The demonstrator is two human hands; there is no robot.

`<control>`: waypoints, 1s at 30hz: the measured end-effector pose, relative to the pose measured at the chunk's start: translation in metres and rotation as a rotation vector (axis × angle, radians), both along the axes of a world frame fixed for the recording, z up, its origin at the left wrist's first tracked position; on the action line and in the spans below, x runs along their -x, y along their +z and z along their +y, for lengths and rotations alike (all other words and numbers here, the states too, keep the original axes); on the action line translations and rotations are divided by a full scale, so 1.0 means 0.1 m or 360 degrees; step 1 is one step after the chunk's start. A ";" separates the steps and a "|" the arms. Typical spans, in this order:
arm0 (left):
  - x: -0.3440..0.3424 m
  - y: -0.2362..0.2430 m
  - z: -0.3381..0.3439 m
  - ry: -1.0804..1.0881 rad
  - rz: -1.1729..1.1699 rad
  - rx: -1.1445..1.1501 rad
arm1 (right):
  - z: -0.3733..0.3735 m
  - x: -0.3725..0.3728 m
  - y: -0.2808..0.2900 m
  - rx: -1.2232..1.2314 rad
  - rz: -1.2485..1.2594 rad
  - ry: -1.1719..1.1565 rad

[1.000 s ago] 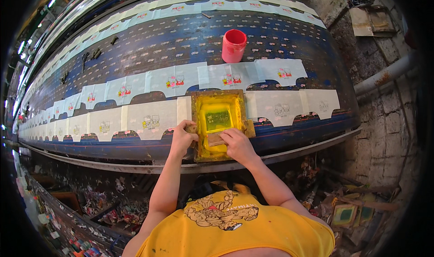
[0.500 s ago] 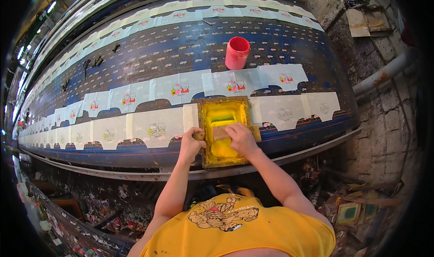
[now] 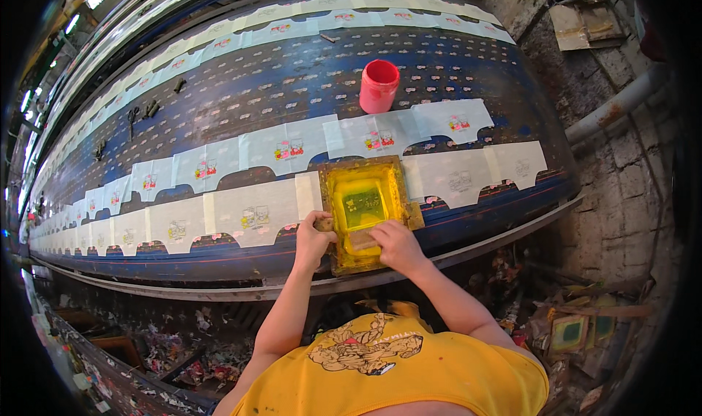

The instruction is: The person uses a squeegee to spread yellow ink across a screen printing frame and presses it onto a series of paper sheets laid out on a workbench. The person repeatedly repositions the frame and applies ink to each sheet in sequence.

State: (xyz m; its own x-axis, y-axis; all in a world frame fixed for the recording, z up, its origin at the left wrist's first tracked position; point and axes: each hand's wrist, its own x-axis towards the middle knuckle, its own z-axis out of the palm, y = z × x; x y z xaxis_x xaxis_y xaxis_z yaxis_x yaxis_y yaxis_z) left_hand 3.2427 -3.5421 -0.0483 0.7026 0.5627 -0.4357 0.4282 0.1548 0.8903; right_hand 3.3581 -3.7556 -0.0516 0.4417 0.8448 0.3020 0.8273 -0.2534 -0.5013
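A wooden screen printing frame (image 3: 398, 183), stained yellow, lies on the near row of cream fabric pieces (image 3: 252, 218). Yellow ink coats its inside, and the green mesh window (image 3: 363, 205) shows in its upper part. With my left hand (image 3: 315, 242) I grip the frame's left edge, fingers closed around it. Inside the frame, my right hand (image 3: 399, 246) is closed on a squeegee (image 3: 361, 239) with a light brown wooden body, which rests near the frame's lower end. Its blade is hidden from view.
A pink plastic jar (image 3: 379, 88) stands open beyond the frame, behind a row of pale blue printed pieces (image 3: 296, 139). Scissors (image 3: 132, 116) lie farther left on the long dark table (image 3: 241, 101). A metal rail (image 3: 241, 294) edges the near side; a pipe (image 3: 614, 107) is at right.
My right hand has drawn the squeegee down toward me, uncovering more of the green mesh window. My left hand stays on the frame's edge. The whole view has shifted slightly.
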 end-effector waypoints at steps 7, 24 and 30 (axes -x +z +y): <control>-0.13 0.06 -0.16 0.0097 -0.0049 -0.0090 | -0.21 -0.08 0.23 -0.0031 0.0025 0.0041; -1.77 -0.06 -2.29 0.0108 -0.0103 -0.0027 | -2.30 -1.73 0.26 0.0037 0.0087 -0.0019; -1.84 0.04 -2.44 0.0115 -0.0034 -0.0176 | -2.47 -1.79 0.23 -0.0006 0.0094 0.0035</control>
State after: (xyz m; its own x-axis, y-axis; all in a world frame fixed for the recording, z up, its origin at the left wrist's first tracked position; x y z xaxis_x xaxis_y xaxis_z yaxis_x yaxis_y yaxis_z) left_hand 3.4264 -3.7856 -0.0439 0.6669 0.6557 -0.3538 0.4004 0.0851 0.9124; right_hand 3.5371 -4.0023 -0.0290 0.4404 0.8532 0.2793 0.8017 -0.2336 -0.5502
